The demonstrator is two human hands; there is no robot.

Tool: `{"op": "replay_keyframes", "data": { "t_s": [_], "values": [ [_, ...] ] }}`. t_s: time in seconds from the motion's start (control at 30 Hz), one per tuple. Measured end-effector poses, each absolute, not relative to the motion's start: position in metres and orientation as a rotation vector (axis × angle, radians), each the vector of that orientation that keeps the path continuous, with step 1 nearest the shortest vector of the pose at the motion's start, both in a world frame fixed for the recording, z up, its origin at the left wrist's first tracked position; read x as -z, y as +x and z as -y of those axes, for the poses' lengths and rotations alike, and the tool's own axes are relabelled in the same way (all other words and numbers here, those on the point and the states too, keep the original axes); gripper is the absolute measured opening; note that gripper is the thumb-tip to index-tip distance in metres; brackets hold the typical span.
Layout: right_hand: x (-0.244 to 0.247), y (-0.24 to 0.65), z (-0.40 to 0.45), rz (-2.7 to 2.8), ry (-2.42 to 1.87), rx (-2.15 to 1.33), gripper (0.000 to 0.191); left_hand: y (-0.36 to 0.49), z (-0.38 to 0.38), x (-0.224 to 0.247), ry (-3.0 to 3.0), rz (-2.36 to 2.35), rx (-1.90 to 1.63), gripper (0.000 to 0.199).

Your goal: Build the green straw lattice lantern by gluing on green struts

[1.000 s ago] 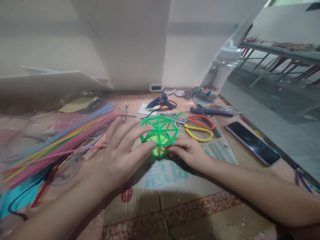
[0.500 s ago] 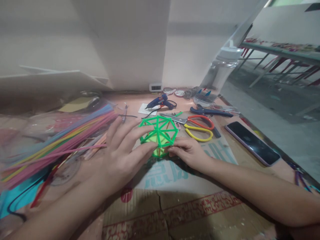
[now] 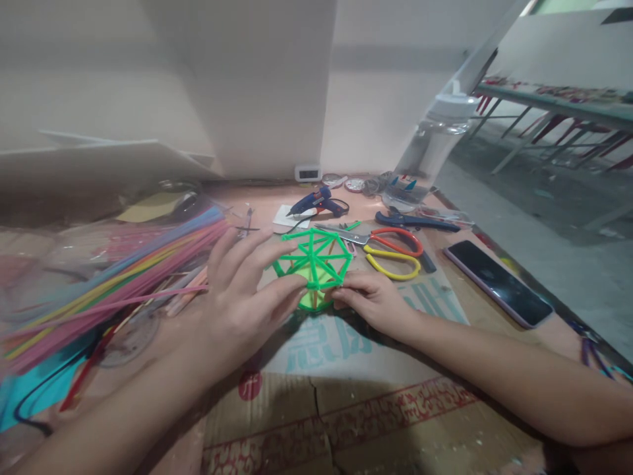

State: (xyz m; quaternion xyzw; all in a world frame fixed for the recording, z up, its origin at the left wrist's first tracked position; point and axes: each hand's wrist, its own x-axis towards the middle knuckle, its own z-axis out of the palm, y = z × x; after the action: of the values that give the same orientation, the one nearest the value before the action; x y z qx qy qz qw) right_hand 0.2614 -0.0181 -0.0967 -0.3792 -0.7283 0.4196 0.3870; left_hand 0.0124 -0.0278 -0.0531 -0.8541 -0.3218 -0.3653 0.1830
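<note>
Printed cardboard (image 3: 277,422) spreads nearest, between the forearms. Beyond it, between the hands, is the green frame (image 3: 312,256), its spoked top over a pale green base. The right hand (image 3: 378,303) has its grip pinched on the near right rim. The left hand (image 3: 242,290) has fingers spread along the left side, thumb at the near rim; whether that grip clamps, I cannot tell. Coloured stems (image 3: 123,284) crowd the left hand. A gap separates the right hand from the phone (image 3: 499,284), near the right edge of the counter (image 3: 271,198). Scissors (image 3: 364,239) lie just beyond the frame, then a glue gun (image 3: 316,200), before the wall (image 3: 271,86).
</note>
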Motion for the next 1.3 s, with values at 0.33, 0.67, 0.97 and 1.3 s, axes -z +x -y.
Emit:
{"op": "replay_keyframes", "data": {
  "t_s": [0.33, 0.67, 0.97, 1.3],
  "values": [
    [0.096, 0.261, 0.018, 1.818, -0.980, -1.116, 0.027, 0.016, 0.031, 0.053, -2.413, 0.918, 1.052, 0.021],
    [0.095, 0.265, 0.023, 1.661, -0.974, -1.079, 0.020, 0.012, 0.026, 0.054, -2.500, 0.919, 1.150, 0.042],
    [0.109, 0.285, -0.013, 1.681, -1.129, -0.772, 0.028, 0.021, 0.001, 0.119, -2.608, 1.528, 1.593, 0.106],
    [0.116, 0.280, -0.029, 1.857, -1.110, -0.743, 0.035, 0.019, -0.005, 0.128, -2.583, 1.351, 1.708, 0.072]
  ]
}}
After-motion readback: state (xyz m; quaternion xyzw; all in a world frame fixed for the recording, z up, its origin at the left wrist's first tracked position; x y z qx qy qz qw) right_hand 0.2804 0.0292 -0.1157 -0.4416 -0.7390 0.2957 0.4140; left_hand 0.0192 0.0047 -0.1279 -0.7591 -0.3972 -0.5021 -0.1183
